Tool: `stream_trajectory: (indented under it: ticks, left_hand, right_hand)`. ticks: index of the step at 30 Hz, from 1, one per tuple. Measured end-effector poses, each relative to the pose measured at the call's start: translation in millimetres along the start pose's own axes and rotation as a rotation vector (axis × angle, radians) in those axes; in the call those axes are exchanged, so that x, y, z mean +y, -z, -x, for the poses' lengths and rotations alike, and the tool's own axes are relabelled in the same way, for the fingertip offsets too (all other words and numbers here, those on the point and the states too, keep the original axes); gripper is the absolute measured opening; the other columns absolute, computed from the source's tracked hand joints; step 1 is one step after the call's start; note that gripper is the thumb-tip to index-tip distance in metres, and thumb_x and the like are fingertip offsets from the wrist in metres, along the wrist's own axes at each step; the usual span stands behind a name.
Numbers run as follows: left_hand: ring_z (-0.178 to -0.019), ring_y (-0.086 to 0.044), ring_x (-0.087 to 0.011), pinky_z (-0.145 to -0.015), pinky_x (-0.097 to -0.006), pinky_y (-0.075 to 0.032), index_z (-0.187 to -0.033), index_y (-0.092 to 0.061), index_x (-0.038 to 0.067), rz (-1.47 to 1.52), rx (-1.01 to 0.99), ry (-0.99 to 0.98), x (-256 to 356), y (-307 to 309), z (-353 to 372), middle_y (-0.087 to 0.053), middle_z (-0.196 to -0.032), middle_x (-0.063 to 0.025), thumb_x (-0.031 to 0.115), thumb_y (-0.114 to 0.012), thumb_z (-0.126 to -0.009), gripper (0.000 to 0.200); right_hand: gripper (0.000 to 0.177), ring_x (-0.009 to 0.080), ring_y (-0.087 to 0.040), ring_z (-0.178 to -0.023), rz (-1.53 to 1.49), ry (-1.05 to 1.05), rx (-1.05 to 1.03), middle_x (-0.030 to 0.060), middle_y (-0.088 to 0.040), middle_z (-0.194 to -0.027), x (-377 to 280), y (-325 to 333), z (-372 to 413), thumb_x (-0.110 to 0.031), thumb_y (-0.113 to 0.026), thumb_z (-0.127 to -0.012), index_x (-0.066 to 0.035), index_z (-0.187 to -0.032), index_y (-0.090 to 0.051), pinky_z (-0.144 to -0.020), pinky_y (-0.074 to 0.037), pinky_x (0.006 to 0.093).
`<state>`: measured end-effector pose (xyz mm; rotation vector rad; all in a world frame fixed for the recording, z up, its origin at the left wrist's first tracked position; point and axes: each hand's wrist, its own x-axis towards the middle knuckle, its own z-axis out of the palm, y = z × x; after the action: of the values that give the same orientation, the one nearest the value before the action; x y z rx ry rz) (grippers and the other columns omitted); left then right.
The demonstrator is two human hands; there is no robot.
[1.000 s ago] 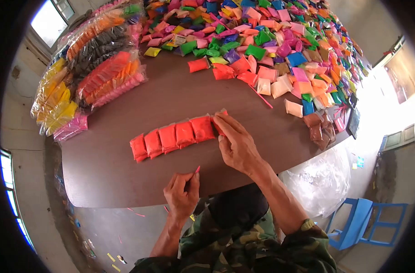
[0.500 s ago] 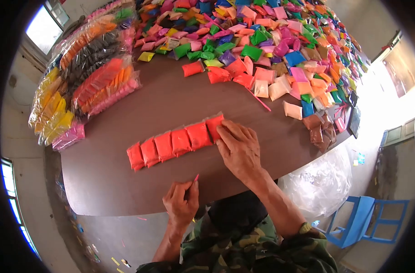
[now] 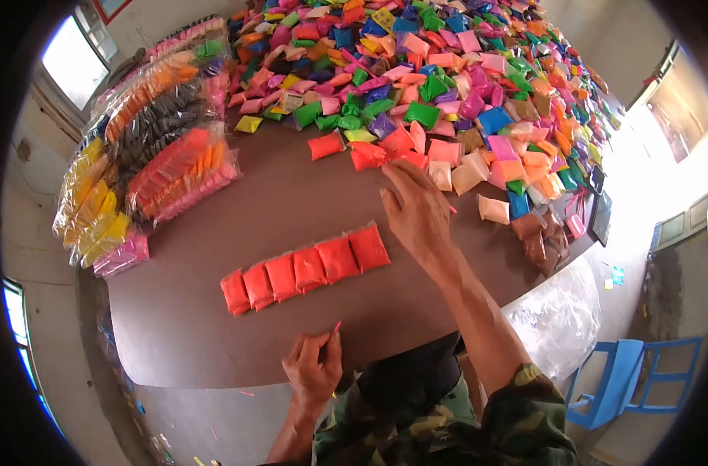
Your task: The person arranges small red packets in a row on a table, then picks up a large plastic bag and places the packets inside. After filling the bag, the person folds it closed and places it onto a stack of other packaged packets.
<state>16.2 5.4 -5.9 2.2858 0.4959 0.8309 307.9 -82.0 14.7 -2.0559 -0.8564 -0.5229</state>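
Note:
A row of several red packets (image 3: 295, 270) lies side by side on the brown table (image 3: 183, 342). My left hand (image 3: 313, 365) is closed at the table's front edge, with a small pink stick (image 3: 337, 327) between thumb and finger. Beyond the row, my right hand (image 3: 416, 202) reaches to the loose red packets (image 3: 368, 154) at the near side of the pile. Its fingertips touch or nearly touch a red packet; whether they grip it cannot be made out.
A large pile of coloured packets (image 3: 424, 114) covers the table's far side. Clear bags of sorted packets (image 3: 179, 175) stand at the left. Brown packets (image 3: 546, 241) and a dark flat object (image 3: 600, 217) lie at the right edge. A blue stool (image 3: 614, 384) stands on the floor.
My right hand has left the right end of the red row and moved forward to the pile. The end packet now lies flat in the row. My left hand still holds the stick.

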Motion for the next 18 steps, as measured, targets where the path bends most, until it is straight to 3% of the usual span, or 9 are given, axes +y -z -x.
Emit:
stream_trajectory:
  ticks: [3, 6, 9, 12, 15, 18]
  left_hand:
    - [-0.064, -0.067, -0.0252, -0.060, -0.0338, -0.052, -0.090, -0.069, 0.002, -0.001, 0.014, -0.023, 1.5, -1.3, -1.4, -0.069, -0.081, -0.0145, -0.002, -0.081, -0.089, 0.013]
    - [-0.063, -0.067, -0.0255, -0.059, -0.0341, -0.051, -0.090, -0.069, 0.001, 0.000, -0.004, -0.012, 6.3, 0.1, -2.7, -0.069, -0.080, -0.0147, -0.002, -0.081, -0.089, 0.013]
    - [-0.063, -0.067, -0.0260, -0.059, -0.0344, -0.051, -0.090, -0.069, 0.000, -0.011, -0.026, 0.001, 5.4, 2.0, -2.7, -0.068, -0.080, -0.0153, -0.003, -0.081, -0.089, 0.013]
    - [-0.063, -0.066, -0.0254, -0.059, -0.0345, -0.051, -0.089, -0.068, 0.000, -0.001, 0.006, -0.023, 4.2, 1.3, -0.3, -0.068, -0.079, -0.0157, -0.003, -0.082, -0.089, 0.014]
    - [-0.063, -0.066, -0.0247, -0.058, -0.0342, -0.051, -0.089, -0.068, 0.001, -0.004, 0.018, -0.051, 3.0, 0.6, 0.2, -0.069, -0.080, -0.0156, -0.002, -0.082, -0.089, 0.014]
    - [-0.064, -0.066, -0.0285, -0.058, -0.0359, -0.051, -0.093, -0.070, 0.001, -0.003, 0.027, -0.114, -2.0, -2.7, -2.0, -0.068, -0.080, -0.0154, 0.000, -0.081, -0.091, 0.011]
  right_hand:
    - [0.036, 0.0341, -0.069, -0.113, 0.031, -0.006, 0.057, 0.0133, -0.071, -0.128, 2.6, -17.9, -27.4, -0.010, -0.078, -0.090, -0.004, -0.124, -0.072, -0.095, -0.056, 0.0474]
    - [0.036, 0.0340, -0.068, -0.107, 0.168, -0.020, -0.093, 0.0102, -0.069, -0.119, 4.2, -29.1, -45.5, -0.008, -0.078, -0.087, -0.007, -0.122, -0.069, -0.088, -0.057, 0.0466]
    - [0.032, 0.0330, -0.068, -0.103, 0.174, 0.039, -0.035, 0.0097, -0.070, -0.111, 14.4, -33.2, -46.6, -0.010, -0.079, -0.087, -0.008, -0.118, -0.070, -0.087, -0.057, 0.0461]
    - [0.028, 0.0328, -0.069, -0.103, 0.133, 0.085, 0.122, 0.0103, -0.072, -0.111, 3.9, 0.3, -23.1, -0.010, -0.080, -0.088, -0.008, -0.114, -0.072, -0.088, -0.057, 0.0457]
    - [0.023, 0.0325, -0.071, -0.106, 0.099, 0.015, 0.056, 0.0114, -0.074, -0.116, -5.0, 48.8, 30.4, -0.008, -0.078, -0.089, -0.007, -0.112, -0.073, -0.089, -0.057, 0.0433]
    - [0.023, 0.0306, -0.072, -0.111, 0.167, 0.097, -0.003, 0.0111, -0.074, -0.123, -21.3, 91.2, 92.7, -0.005, -0.077, -0.090, -0.006, -0.112, -0.075, -0.093, -0.057, 0.0421]
